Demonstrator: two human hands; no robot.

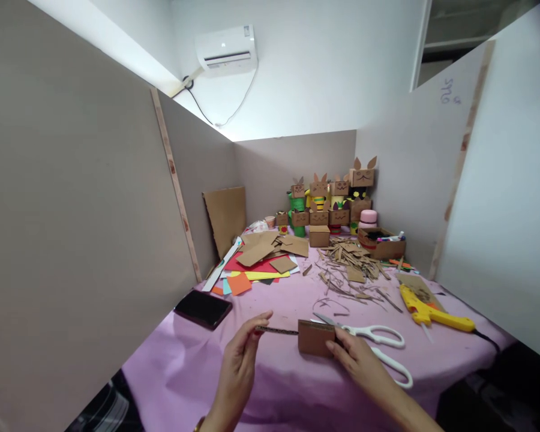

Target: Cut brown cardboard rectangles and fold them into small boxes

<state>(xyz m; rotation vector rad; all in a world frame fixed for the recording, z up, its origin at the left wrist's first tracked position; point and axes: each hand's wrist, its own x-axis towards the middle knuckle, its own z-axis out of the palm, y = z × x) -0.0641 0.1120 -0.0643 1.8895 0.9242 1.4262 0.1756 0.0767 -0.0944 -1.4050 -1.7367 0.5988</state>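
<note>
My left hand (243, 354) pinches the end of a flat cardboard piece (279, 330), seen nearly edge-on so that its corrugated rim shows. The other end of that piece reaches the left side of a brown cardboard block (314, 339); whether the two are joined I cannot tell. My right hand (353, 354) grips this block at its right side, thumb on the front face. White-handled scissors (373, 333) lie on the cloth just behind and beside my right hand, partly covered by it and the block.
A purple cloth (171, 384) covers the table. A black phone (203, 309) lies left, a yellow glue gun (432, 312) right. Cardboard scraps (353, 258), sheets (256, 246) and coloured paper (239, 284) lie farther back. Behind stand several cardboard animal figures (318, 217). Partitions (94, 180) enclose the sides.
</note>
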